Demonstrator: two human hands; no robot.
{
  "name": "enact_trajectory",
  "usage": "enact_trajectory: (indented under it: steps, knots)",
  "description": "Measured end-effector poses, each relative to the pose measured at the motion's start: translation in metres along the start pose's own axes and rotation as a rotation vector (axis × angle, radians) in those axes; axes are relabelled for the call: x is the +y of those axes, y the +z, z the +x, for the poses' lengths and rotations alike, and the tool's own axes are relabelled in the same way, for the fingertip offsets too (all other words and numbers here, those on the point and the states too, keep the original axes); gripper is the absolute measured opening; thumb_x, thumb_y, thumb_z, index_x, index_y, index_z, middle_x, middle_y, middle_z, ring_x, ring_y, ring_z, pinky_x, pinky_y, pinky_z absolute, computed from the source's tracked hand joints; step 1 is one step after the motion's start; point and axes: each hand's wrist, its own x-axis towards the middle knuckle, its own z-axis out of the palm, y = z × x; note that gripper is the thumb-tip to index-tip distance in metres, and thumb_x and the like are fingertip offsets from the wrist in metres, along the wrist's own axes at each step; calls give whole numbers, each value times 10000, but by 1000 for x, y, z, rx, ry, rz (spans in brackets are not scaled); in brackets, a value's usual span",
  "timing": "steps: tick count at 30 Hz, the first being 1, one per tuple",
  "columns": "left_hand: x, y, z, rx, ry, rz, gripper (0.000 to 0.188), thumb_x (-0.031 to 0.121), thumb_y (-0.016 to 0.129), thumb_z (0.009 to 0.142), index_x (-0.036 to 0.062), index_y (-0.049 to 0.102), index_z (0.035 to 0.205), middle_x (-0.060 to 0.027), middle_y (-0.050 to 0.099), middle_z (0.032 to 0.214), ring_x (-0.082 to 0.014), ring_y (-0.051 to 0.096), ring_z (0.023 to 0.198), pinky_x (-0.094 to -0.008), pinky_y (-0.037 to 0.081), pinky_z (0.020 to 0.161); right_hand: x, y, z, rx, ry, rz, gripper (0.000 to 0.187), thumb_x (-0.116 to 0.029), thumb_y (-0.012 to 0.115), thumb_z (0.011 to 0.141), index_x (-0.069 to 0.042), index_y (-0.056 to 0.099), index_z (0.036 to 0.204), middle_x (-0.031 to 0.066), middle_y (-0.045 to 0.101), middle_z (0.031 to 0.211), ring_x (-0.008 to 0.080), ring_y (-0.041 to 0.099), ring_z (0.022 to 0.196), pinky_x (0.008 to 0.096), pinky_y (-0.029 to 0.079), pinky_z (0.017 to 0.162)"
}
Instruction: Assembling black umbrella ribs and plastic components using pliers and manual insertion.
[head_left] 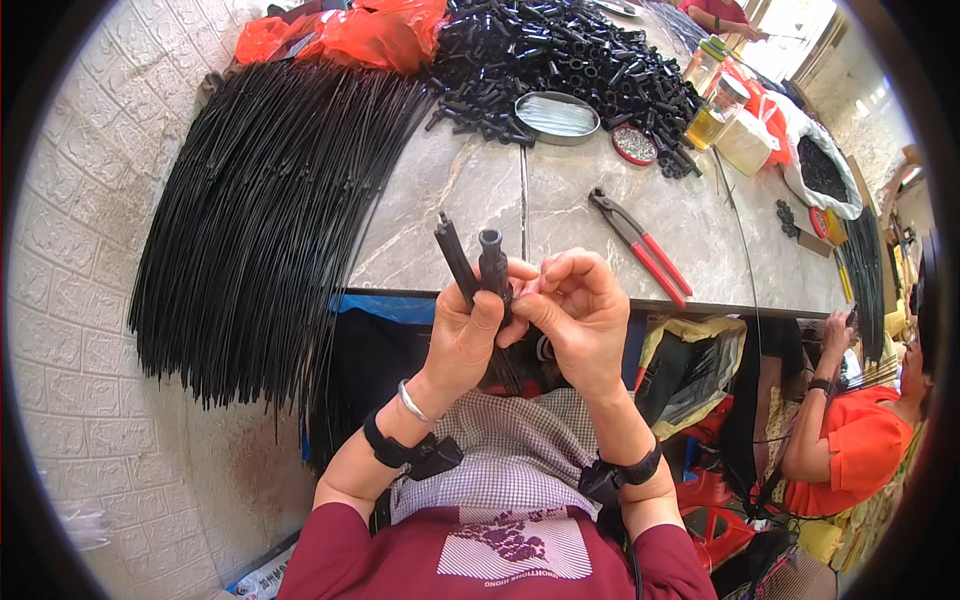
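Observation:
My left hand (468,325) is closed round an upright black plastic tube (491,262) with a ringed, open top end. In the same grip, just left of the tube, stand a few thin black rods (453,258), tilted a little to the left. My right hand (580,315) is at the tube's right side, thumb and forefinger pinched together. Whatever lies in that pinch is too small to make out. Both hands are raised over the near edge of the table (440,200).
Red-handled pliers (652,258) lie right of my hands. Long black rods (260,210) overhang the table's left. Behind are a heap of black tubes (590,60), an oval tin of thin wires (557,116) and a dish of metal bits (634,145). A co-worker in orange (850,450) sits right.

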Motion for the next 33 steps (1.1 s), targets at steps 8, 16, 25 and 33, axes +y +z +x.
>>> enact_trajectory:
  steps: [8,16,25,33]
  knots:
    - [-2,8,5,-50,76,-57,551,494,555,903,-8,568,1129,11,543,866,-42,446,624,-184,351,537,-13,-5,2,-17,-4,-142,160,134,637,810,68,581,944,119,589,938,213,683,763,279,605,630]
    - [-3,16,10,-55,78,-45,595,532,554,885,-21,579,1103,15,579,822,-38,463,621,-179,339,535,-11,-6,-2,2,-303,-510,134,124,638,813,62,631,932,110,551,1001,175,684,723,233,559,591]
    - [-5,14,7,-38,1,13,667,631,602,792,45,580,1112,-4,521,1001,-70,498,767,-202,394,573,-10,1,-9,120,-326,-636,134,55,680,816,39,625,937,95,565,968,121,639,624,232,515,537]
    - [-17,6,4,14,80,34,626,618,619,815,36,606,1042,-11,524,972,-72,487,728,-216,377,567,-30,1,-14,61,-207,-644,127,21,637,839,36,653,964,119,621,900,140,643,664,254,517,619]
